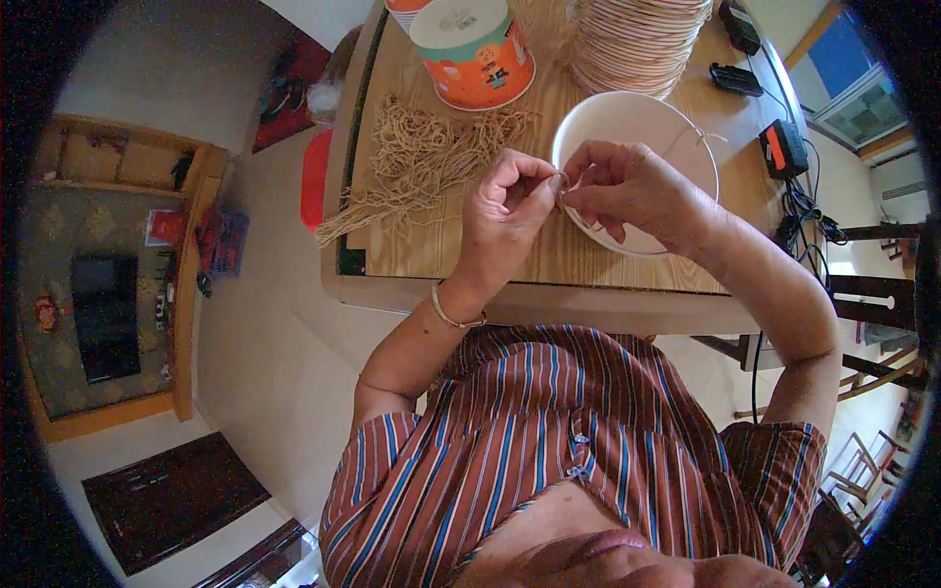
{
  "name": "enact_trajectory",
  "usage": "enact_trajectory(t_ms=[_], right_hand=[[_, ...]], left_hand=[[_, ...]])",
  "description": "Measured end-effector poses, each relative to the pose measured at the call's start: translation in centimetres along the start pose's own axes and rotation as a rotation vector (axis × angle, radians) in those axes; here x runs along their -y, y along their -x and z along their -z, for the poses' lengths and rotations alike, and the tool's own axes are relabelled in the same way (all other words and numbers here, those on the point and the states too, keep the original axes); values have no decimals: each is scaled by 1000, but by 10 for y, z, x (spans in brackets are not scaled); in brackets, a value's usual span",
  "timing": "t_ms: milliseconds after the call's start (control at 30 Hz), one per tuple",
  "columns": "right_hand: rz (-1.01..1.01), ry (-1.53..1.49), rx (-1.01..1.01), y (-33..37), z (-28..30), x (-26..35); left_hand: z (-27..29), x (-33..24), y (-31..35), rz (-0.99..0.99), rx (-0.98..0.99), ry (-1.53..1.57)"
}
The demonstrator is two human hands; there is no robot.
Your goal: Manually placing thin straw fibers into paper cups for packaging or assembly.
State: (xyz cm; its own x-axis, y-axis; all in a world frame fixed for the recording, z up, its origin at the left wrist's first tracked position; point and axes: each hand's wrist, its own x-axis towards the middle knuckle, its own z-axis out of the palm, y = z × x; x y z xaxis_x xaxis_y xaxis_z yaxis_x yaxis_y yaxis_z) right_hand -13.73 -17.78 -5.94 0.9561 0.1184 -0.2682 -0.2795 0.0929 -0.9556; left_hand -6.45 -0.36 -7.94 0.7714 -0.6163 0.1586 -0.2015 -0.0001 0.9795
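A white paper bucket [676,127] stands near the table's front edge with its opening toward me. At the left side of its rim, my left hand [508,211] and my right hand [627,186] meet fingertip to fingertip. Both are closed in a pinch, and what lies between the fingers is too small to make out. My right hand reaches across the bucket's opening. A thin tan cord [708,135] sticks out at the right part of the rim. Left of the bucket, a loose heap of tan cords [431,147] is spread on the wooden table [588,272].
Behind the bucket rises a tall stack of nested paper buckets [637,44]. An orange and green printed bucket [480,64] stands upside down at the back left. Along the right edge lie black adapters [782,147] and tangled cables [809,220]. A red stool [316,176] shows beyond the left edge.
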Motion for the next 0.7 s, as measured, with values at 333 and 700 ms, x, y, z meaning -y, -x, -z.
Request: enact_trajectory(t_ms=[333,700], right_hand=[[86,58,-83,-2,1,-8],[-50,85,-24,3,-2,4]], left_hand=[[0,5,2,31,0,69],[0,11,3,58,14,120]])
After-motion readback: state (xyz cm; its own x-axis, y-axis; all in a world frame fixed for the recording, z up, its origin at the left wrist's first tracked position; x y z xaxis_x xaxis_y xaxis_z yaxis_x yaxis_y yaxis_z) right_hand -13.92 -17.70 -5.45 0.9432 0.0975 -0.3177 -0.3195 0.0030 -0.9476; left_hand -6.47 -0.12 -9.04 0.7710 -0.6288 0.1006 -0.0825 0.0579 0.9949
